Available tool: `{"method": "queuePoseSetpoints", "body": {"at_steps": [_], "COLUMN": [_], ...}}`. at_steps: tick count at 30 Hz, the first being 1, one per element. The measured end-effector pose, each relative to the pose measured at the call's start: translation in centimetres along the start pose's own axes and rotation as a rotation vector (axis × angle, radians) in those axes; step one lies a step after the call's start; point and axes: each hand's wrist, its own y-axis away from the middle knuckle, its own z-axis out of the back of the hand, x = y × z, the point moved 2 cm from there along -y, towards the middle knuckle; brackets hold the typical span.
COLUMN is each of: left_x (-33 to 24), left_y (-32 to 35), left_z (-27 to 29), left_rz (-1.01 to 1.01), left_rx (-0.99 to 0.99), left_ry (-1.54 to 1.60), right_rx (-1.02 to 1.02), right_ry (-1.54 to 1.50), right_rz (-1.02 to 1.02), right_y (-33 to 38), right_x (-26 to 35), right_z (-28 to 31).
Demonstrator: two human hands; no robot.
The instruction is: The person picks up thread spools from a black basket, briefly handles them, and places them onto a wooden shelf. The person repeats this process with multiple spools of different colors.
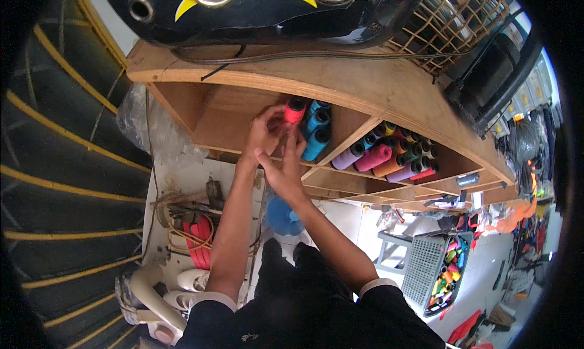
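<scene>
Inside wooden cubby point(225, 115), hands point(267, 133) grip cylindrical red spool point(294, 110).

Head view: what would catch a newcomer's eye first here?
Both hands, left hand and right hand, meet at a red spool in a wooden shelf compartment, beside blue spools. The next compartment to the right is packed with purple, pink and orange spools. A grey basket of coloured spools stands on the floor lower right.

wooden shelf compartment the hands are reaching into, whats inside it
Inside the compartment: a red-pink thread cone at the left hand and right hand, beside blue cones. The hands cover whatever sits behind them.
</scene>
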Motion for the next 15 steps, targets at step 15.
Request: {"method": "queuePoseSetpoints", "body": {"at_steps": [15], "left_x": [0.5], "left_y": [-1.0], "left_z": [0.2], "left_rz": [-0.040], "left_rx": [0.122], "left_ry": [-0.098], "right_rx": [-0.170], "right_ry": [0.002], "right_rz": [-0.039], "right_y": [-0.1], "right_x": [-0.9], "right_z": [-2.7]}}
